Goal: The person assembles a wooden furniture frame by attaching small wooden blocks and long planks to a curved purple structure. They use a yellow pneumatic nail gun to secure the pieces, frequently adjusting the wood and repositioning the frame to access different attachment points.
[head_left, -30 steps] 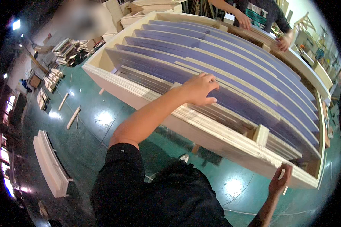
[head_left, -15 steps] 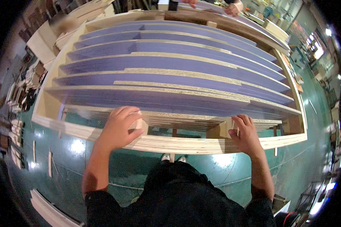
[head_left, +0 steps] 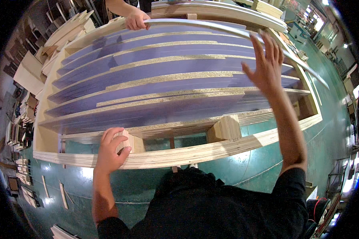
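A large wooden frame [head_left: 167, 158] lies before me, with several purple panels [head_left: 167, 65] standing in rows inside it. My left hand [head_left: 112, 150] curls around a wooden block [head_left: 125, 140] at the frame's near edge. My right hand [head_left: 269, 65] is raised over the right part of the panels, fingers spread, with nothing in it. Its fingertips overlap a long, thin pale-edged panel [head_left: 211, 24] in the picture; whether they touch it I cannot tell. Across from me, a co-worker's hand [head_left: 137, 20] grips that panel's left end.
A second wooden block [head_left: 223, 128] stands inside the near rail. Stacked boards [head_left: 70, 30] are at the far left, and a wooden beam [head_left: 227, 12] lies along the far side. Offcuts [head_left: 63, 195] lie on the green floor [head_left: 147, 189].
My right hand has left the right block and risen far forward. My left hand stays at the left block. The co-worker's long panel has come out over the frame's far side.
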`<control>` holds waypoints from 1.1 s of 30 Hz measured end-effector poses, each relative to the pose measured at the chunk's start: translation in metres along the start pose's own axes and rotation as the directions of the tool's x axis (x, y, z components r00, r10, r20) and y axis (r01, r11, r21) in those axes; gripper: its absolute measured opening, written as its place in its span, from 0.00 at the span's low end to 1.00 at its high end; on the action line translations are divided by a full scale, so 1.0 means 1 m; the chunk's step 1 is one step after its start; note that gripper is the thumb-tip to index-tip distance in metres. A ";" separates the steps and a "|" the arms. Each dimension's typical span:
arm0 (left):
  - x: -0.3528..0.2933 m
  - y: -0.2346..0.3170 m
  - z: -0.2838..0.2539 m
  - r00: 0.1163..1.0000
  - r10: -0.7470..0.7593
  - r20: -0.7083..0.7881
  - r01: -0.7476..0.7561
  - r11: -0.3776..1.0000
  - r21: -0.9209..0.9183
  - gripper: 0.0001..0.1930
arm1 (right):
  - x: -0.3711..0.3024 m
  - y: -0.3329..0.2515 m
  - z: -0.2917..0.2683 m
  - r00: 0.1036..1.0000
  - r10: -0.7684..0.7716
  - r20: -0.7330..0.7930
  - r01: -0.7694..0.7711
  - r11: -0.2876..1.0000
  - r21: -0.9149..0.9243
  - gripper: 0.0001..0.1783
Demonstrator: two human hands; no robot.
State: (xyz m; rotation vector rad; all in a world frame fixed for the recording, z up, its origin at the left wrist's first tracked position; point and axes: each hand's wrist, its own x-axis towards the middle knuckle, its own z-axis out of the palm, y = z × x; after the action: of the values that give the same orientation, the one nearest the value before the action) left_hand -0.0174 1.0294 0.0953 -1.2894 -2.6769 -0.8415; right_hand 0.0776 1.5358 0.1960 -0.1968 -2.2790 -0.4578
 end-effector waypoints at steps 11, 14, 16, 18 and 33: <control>-0.012 -0.015 0.003 0.999 0.050 -0.006 -0.050 0.999 0.007 0.15 | 0.033 0.040 0.069 0.542 -0.085 0.836 -0.245 0.935 0.255 0.36; -0.014 -0.013 0.000 0.993 0.045 -0.108 -0.053 0.996 -0.065 0.17 | 0.015 0.040 0.050 0.787 -0.056 0.615 -0.127 0.960 0.250 0.32; -0.020 -0.012 -0.008 0.985 0.035 -0.167 -0.040 0.999 -0.027 0.19 | 0.035 -0.001 -0.004 0.725 0.048 0.687 -0.239 0.953 0.185 0.30; -0.021 -0.008 -0.018 0.974 0.016 -0.227 -0.018 1.000 -0.008 0.19 | 0.018 0.009 -0.024 0.818 0.054 0.572 -0.198 0.961 0.193 0.29; 0.121 0.075 -0.057 0.880 0.053 0.471 -0.203 0.940 0.273 0.20 | -0.006 -0.192 -0.074 0.795 -0.521 0.311 0.342 0.808 0.480 0.30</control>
State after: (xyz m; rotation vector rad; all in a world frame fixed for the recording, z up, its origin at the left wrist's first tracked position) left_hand -0.0508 1.1251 0.2106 -1.7294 -2.8438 -0.0762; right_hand 0.0781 1.3297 0.1869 0.5158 -2.8074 -0.1693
